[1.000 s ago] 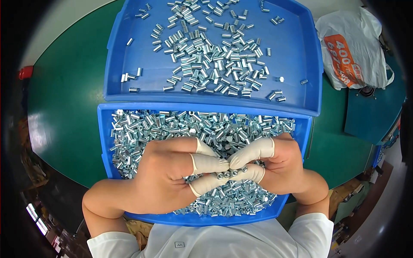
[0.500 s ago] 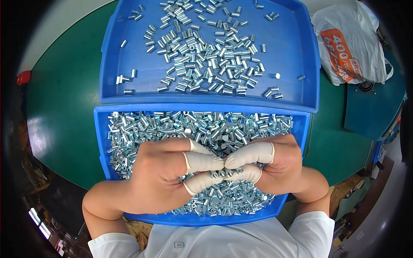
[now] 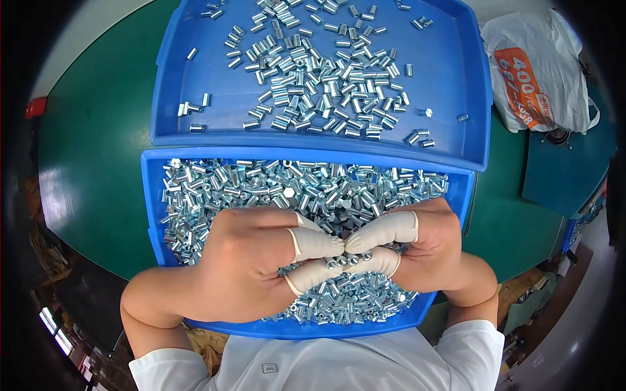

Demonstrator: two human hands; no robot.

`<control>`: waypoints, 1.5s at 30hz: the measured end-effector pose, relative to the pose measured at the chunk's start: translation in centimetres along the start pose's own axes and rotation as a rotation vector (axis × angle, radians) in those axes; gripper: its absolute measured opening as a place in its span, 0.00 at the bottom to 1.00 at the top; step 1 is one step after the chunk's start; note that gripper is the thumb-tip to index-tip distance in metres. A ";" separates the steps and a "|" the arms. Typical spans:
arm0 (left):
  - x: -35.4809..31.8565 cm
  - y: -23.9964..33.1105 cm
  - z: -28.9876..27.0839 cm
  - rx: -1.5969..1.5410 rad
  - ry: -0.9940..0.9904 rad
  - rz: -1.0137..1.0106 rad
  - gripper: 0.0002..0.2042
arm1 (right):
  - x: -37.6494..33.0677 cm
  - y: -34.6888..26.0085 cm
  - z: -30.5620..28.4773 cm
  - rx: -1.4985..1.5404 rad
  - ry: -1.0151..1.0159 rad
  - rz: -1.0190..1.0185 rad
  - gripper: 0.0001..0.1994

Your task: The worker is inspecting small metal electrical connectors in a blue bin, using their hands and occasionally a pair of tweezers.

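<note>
Seeing both hands meet fingertip to fingertip over the near tray (image 3: 151,195); left hand (image 3: 251,260) and right hand (image 3: 417,244) both curled narrow, white finger cots (image 3: 316,244) on thumbs and index fingers; between the lower fingertips I see a short row of sleeves (image 3: 345,262) pinched, small shiny metal cylinders; which hand carries the load I cannot tell; near tray is packed with the same sleeves, hands resting on the heap; far tray (image 3: 456,78) butts against the near one, touching edge to edge, holds a looser scatter of sleeves, mostly centre; both trays sit on a green table (image 3: 98,163); white plastic bag (image 3: 548,72) lies right of the far tray.
</note>
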State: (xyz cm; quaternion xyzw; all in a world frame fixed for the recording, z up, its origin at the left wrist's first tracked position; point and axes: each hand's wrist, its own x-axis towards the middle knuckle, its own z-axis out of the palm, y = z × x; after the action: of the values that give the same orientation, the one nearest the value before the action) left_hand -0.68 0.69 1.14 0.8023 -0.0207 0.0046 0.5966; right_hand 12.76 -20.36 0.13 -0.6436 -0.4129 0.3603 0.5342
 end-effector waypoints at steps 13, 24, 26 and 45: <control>0.0 0.1 0.0 0.020 -0.011 0.019 0.13 | 0.5 -0.2 -0.4 0.044 -0.061 0.041 0.08; 0.1 -0.1 0.0 0.072 -0.009 0.045 0.13 | 0.7 -0.3 -0.5 0.063 -0.079 0.045 0.07; 0.1 -0.3 0.1 0.056 0.003 0.072 0.14 | 0.6 -0.3 -0.5 0.068 -0.077 0.036 0.08; 0.4 0.1 0.2 -0.097 0.017 -0.101 0.10 | 0.3 -0.4 0.0 0.390 -0.045 0.254 0.11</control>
State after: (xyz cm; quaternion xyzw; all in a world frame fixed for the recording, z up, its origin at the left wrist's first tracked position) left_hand -0.29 0.50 1.16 0.7724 0.0246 -0.0199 0.6343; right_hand 12.80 -20.08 0.49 -0.5668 -0.2632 0.5118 0.5895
